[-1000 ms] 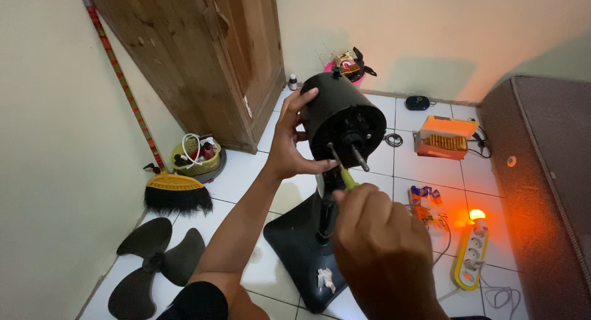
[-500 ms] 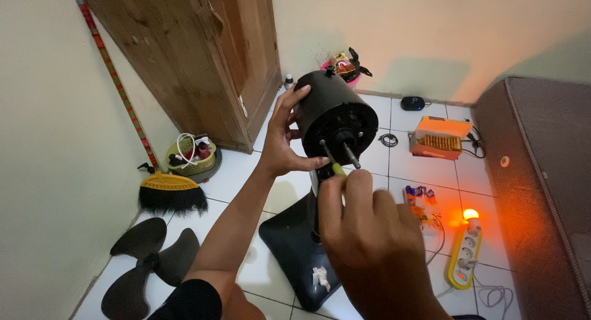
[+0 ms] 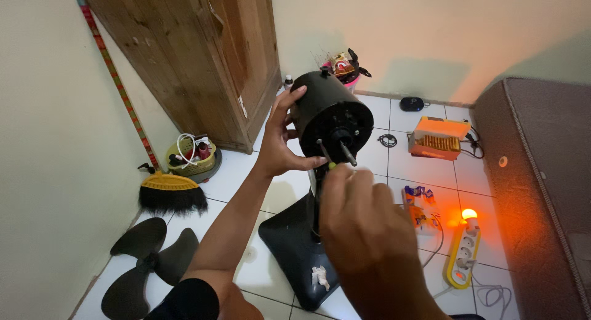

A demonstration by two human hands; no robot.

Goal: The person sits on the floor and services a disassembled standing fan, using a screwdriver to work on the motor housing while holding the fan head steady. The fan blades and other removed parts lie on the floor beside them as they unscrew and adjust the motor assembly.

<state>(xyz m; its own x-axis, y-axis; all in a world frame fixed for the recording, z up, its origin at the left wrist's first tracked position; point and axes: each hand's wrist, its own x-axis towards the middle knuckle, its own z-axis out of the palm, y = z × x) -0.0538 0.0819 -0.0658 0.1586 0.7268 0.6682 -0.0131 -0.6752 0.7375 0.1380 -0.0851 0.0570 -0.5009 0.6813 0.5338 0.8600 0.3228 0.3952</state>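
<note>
My left hand point(image 3: 280, 138) grips the left side of a black fan motor housing point(image 3: 332, 113), which stands on a dark base point(image 3: 295, 246) on the tiled floor. A metal shaft point(image 3: 348, 153) sticks out of the housing's front. My right hand point(image 3: 363, 218) is closed around a screwdriver point(image 3: 325, 157) with a yellow-green handle; its tip is against the housing's front face, just left of the shaft.
Black fan blades point(image 3: 148, 261) lie on the floor at lower left, beside a broom head point(image 3: 169, 194) and a small basket point(image 3: 191, 157). A wooden cabinet point(image 3: 203, 61) stands behind. At right are an orange box point(image 3: 437, 138), a lit power strip point(image 3: 465, 249) and a dark mattress point(image 3: 542, 190).
My right hand has risen with the screwdriver and brought its tip to the front face of the housing. The left hand keeps its grip on the housing.
</note>
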